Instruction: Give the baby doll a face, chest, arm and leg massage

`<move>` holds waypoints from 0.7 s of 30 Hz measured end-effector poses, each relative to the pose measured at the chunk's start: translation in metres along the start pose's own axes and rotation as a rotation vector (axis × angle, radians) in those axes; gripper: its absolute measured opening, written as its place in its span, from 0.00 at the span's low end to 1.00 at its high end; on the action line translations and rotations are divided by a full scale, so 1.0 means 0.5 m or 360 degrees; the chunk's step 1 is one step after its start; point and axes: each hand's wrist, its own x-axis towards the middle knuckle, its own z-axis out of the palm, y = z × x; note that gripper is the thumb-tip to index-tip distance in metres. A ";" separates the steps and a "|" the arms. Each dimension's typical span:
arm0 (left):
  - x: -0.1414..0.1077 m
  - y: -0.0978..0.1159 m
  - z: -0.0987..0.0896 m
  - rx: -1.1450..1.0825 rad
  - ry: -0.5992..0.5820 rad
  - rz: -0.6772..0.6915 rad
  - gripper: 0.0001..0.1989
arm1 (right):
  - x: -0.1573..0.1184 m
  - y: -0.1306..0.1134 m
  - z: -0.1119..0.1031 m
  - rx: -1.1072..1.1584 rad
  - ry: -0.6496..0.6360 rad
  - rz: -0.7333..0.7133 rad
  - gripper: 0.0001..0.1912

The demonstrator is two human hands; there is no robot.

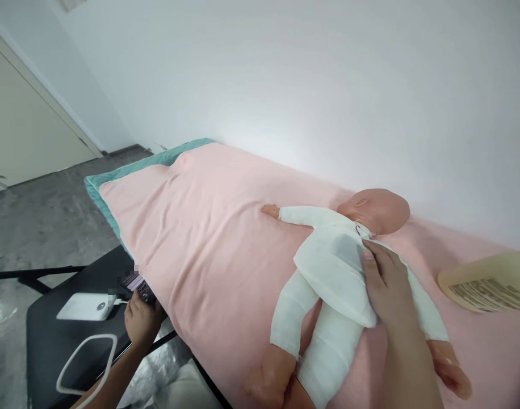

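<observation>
A baby doll (330, 272) with a white cloth body lies on the pink blanket, its bare head turned toward the wall. My right hand (388, 278) rests on its torso, thumb and forefinger closed at the edge of a seam in the cloth. Beside those fingertips a grey patch (347, 250) shows through the fabric; what it is, I cannot tell. At lower left, my left hand (141, 318) has its fingers curled at a dark phone (137, 284) with a lit screen. A short cable joins the phone to a white power bank (86, 307).
The pink blanket (226, 227) lies over a teal cover (158, 156) against a white wall. A black chair (42, 341) stands at lower left with the power bank on its seat. A pale yellow bottle (490, 278) lies at the right edge. Behind is a door (30, 113).
</observation>
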 end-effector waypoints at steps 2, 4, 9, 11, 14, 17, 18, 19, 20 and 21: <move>-0.001 0.001 0.000 -0.0003 0.0032 0.0012 0.38 | 0.000 0.000 -0.001 0.0003 0.0005 0.0000 0.25; -0.002 0.001 0.002 -0.0004 0.0053 0.0008 0.38 | 0.000 -0.001 -0.001 0.0002 0.0006 0.0008 0.25; 0.005 -0.008 0.003 -0.0003 0.0052 -0.0051 0.38 | -0.001 -0.003 0.000 0.0002 0.0002 0.0022 0.25; 0.008 -0.012 0.003 -0.0008 0.0040 -0.0092 0.38 | -0.001 -0.003 0.001 0.0002 0.0005 0.0020 0.25; 0.010 -0.017 0.000 -0.0031 0.0013 -0.0153 0.38 | 0.000 -0.003 0.000 0.0005 0.0011 0.0005 0.24; 0.015 -0.020 -0.003 -0.0063 -0.0001 -0.0216 0.37 | 0.001 -0.004 -0.002 0.0008 0.0013 0.0009 0.24; 0.019 -0.020 -0.005 -0.0073 -0.0004 -0.0235 0.36 | 0.001 -0.004 -0.003 0.0006 0.0010 0.0009 0.24; 0.024 -0.019 -0.007 -0.0082 -0.0009 -0.0249 0.36 | 0.001 -0.004 -0.004 0.0002 0.0005 0.0011 0.24; 0.030 -0.019 -0.009 -0.0090 -0.0017 -0.0256 0.36 | 0.002 -0.005 -0.004 -0.0004 0.0001 0.0012 0.24; 0.038 -0.018 -0.011 -0.0097 -0.0027 -0.0257 0.35 | 0.002 -0.005 -0.004 -0.0011 -0.0003 0.0010 0.24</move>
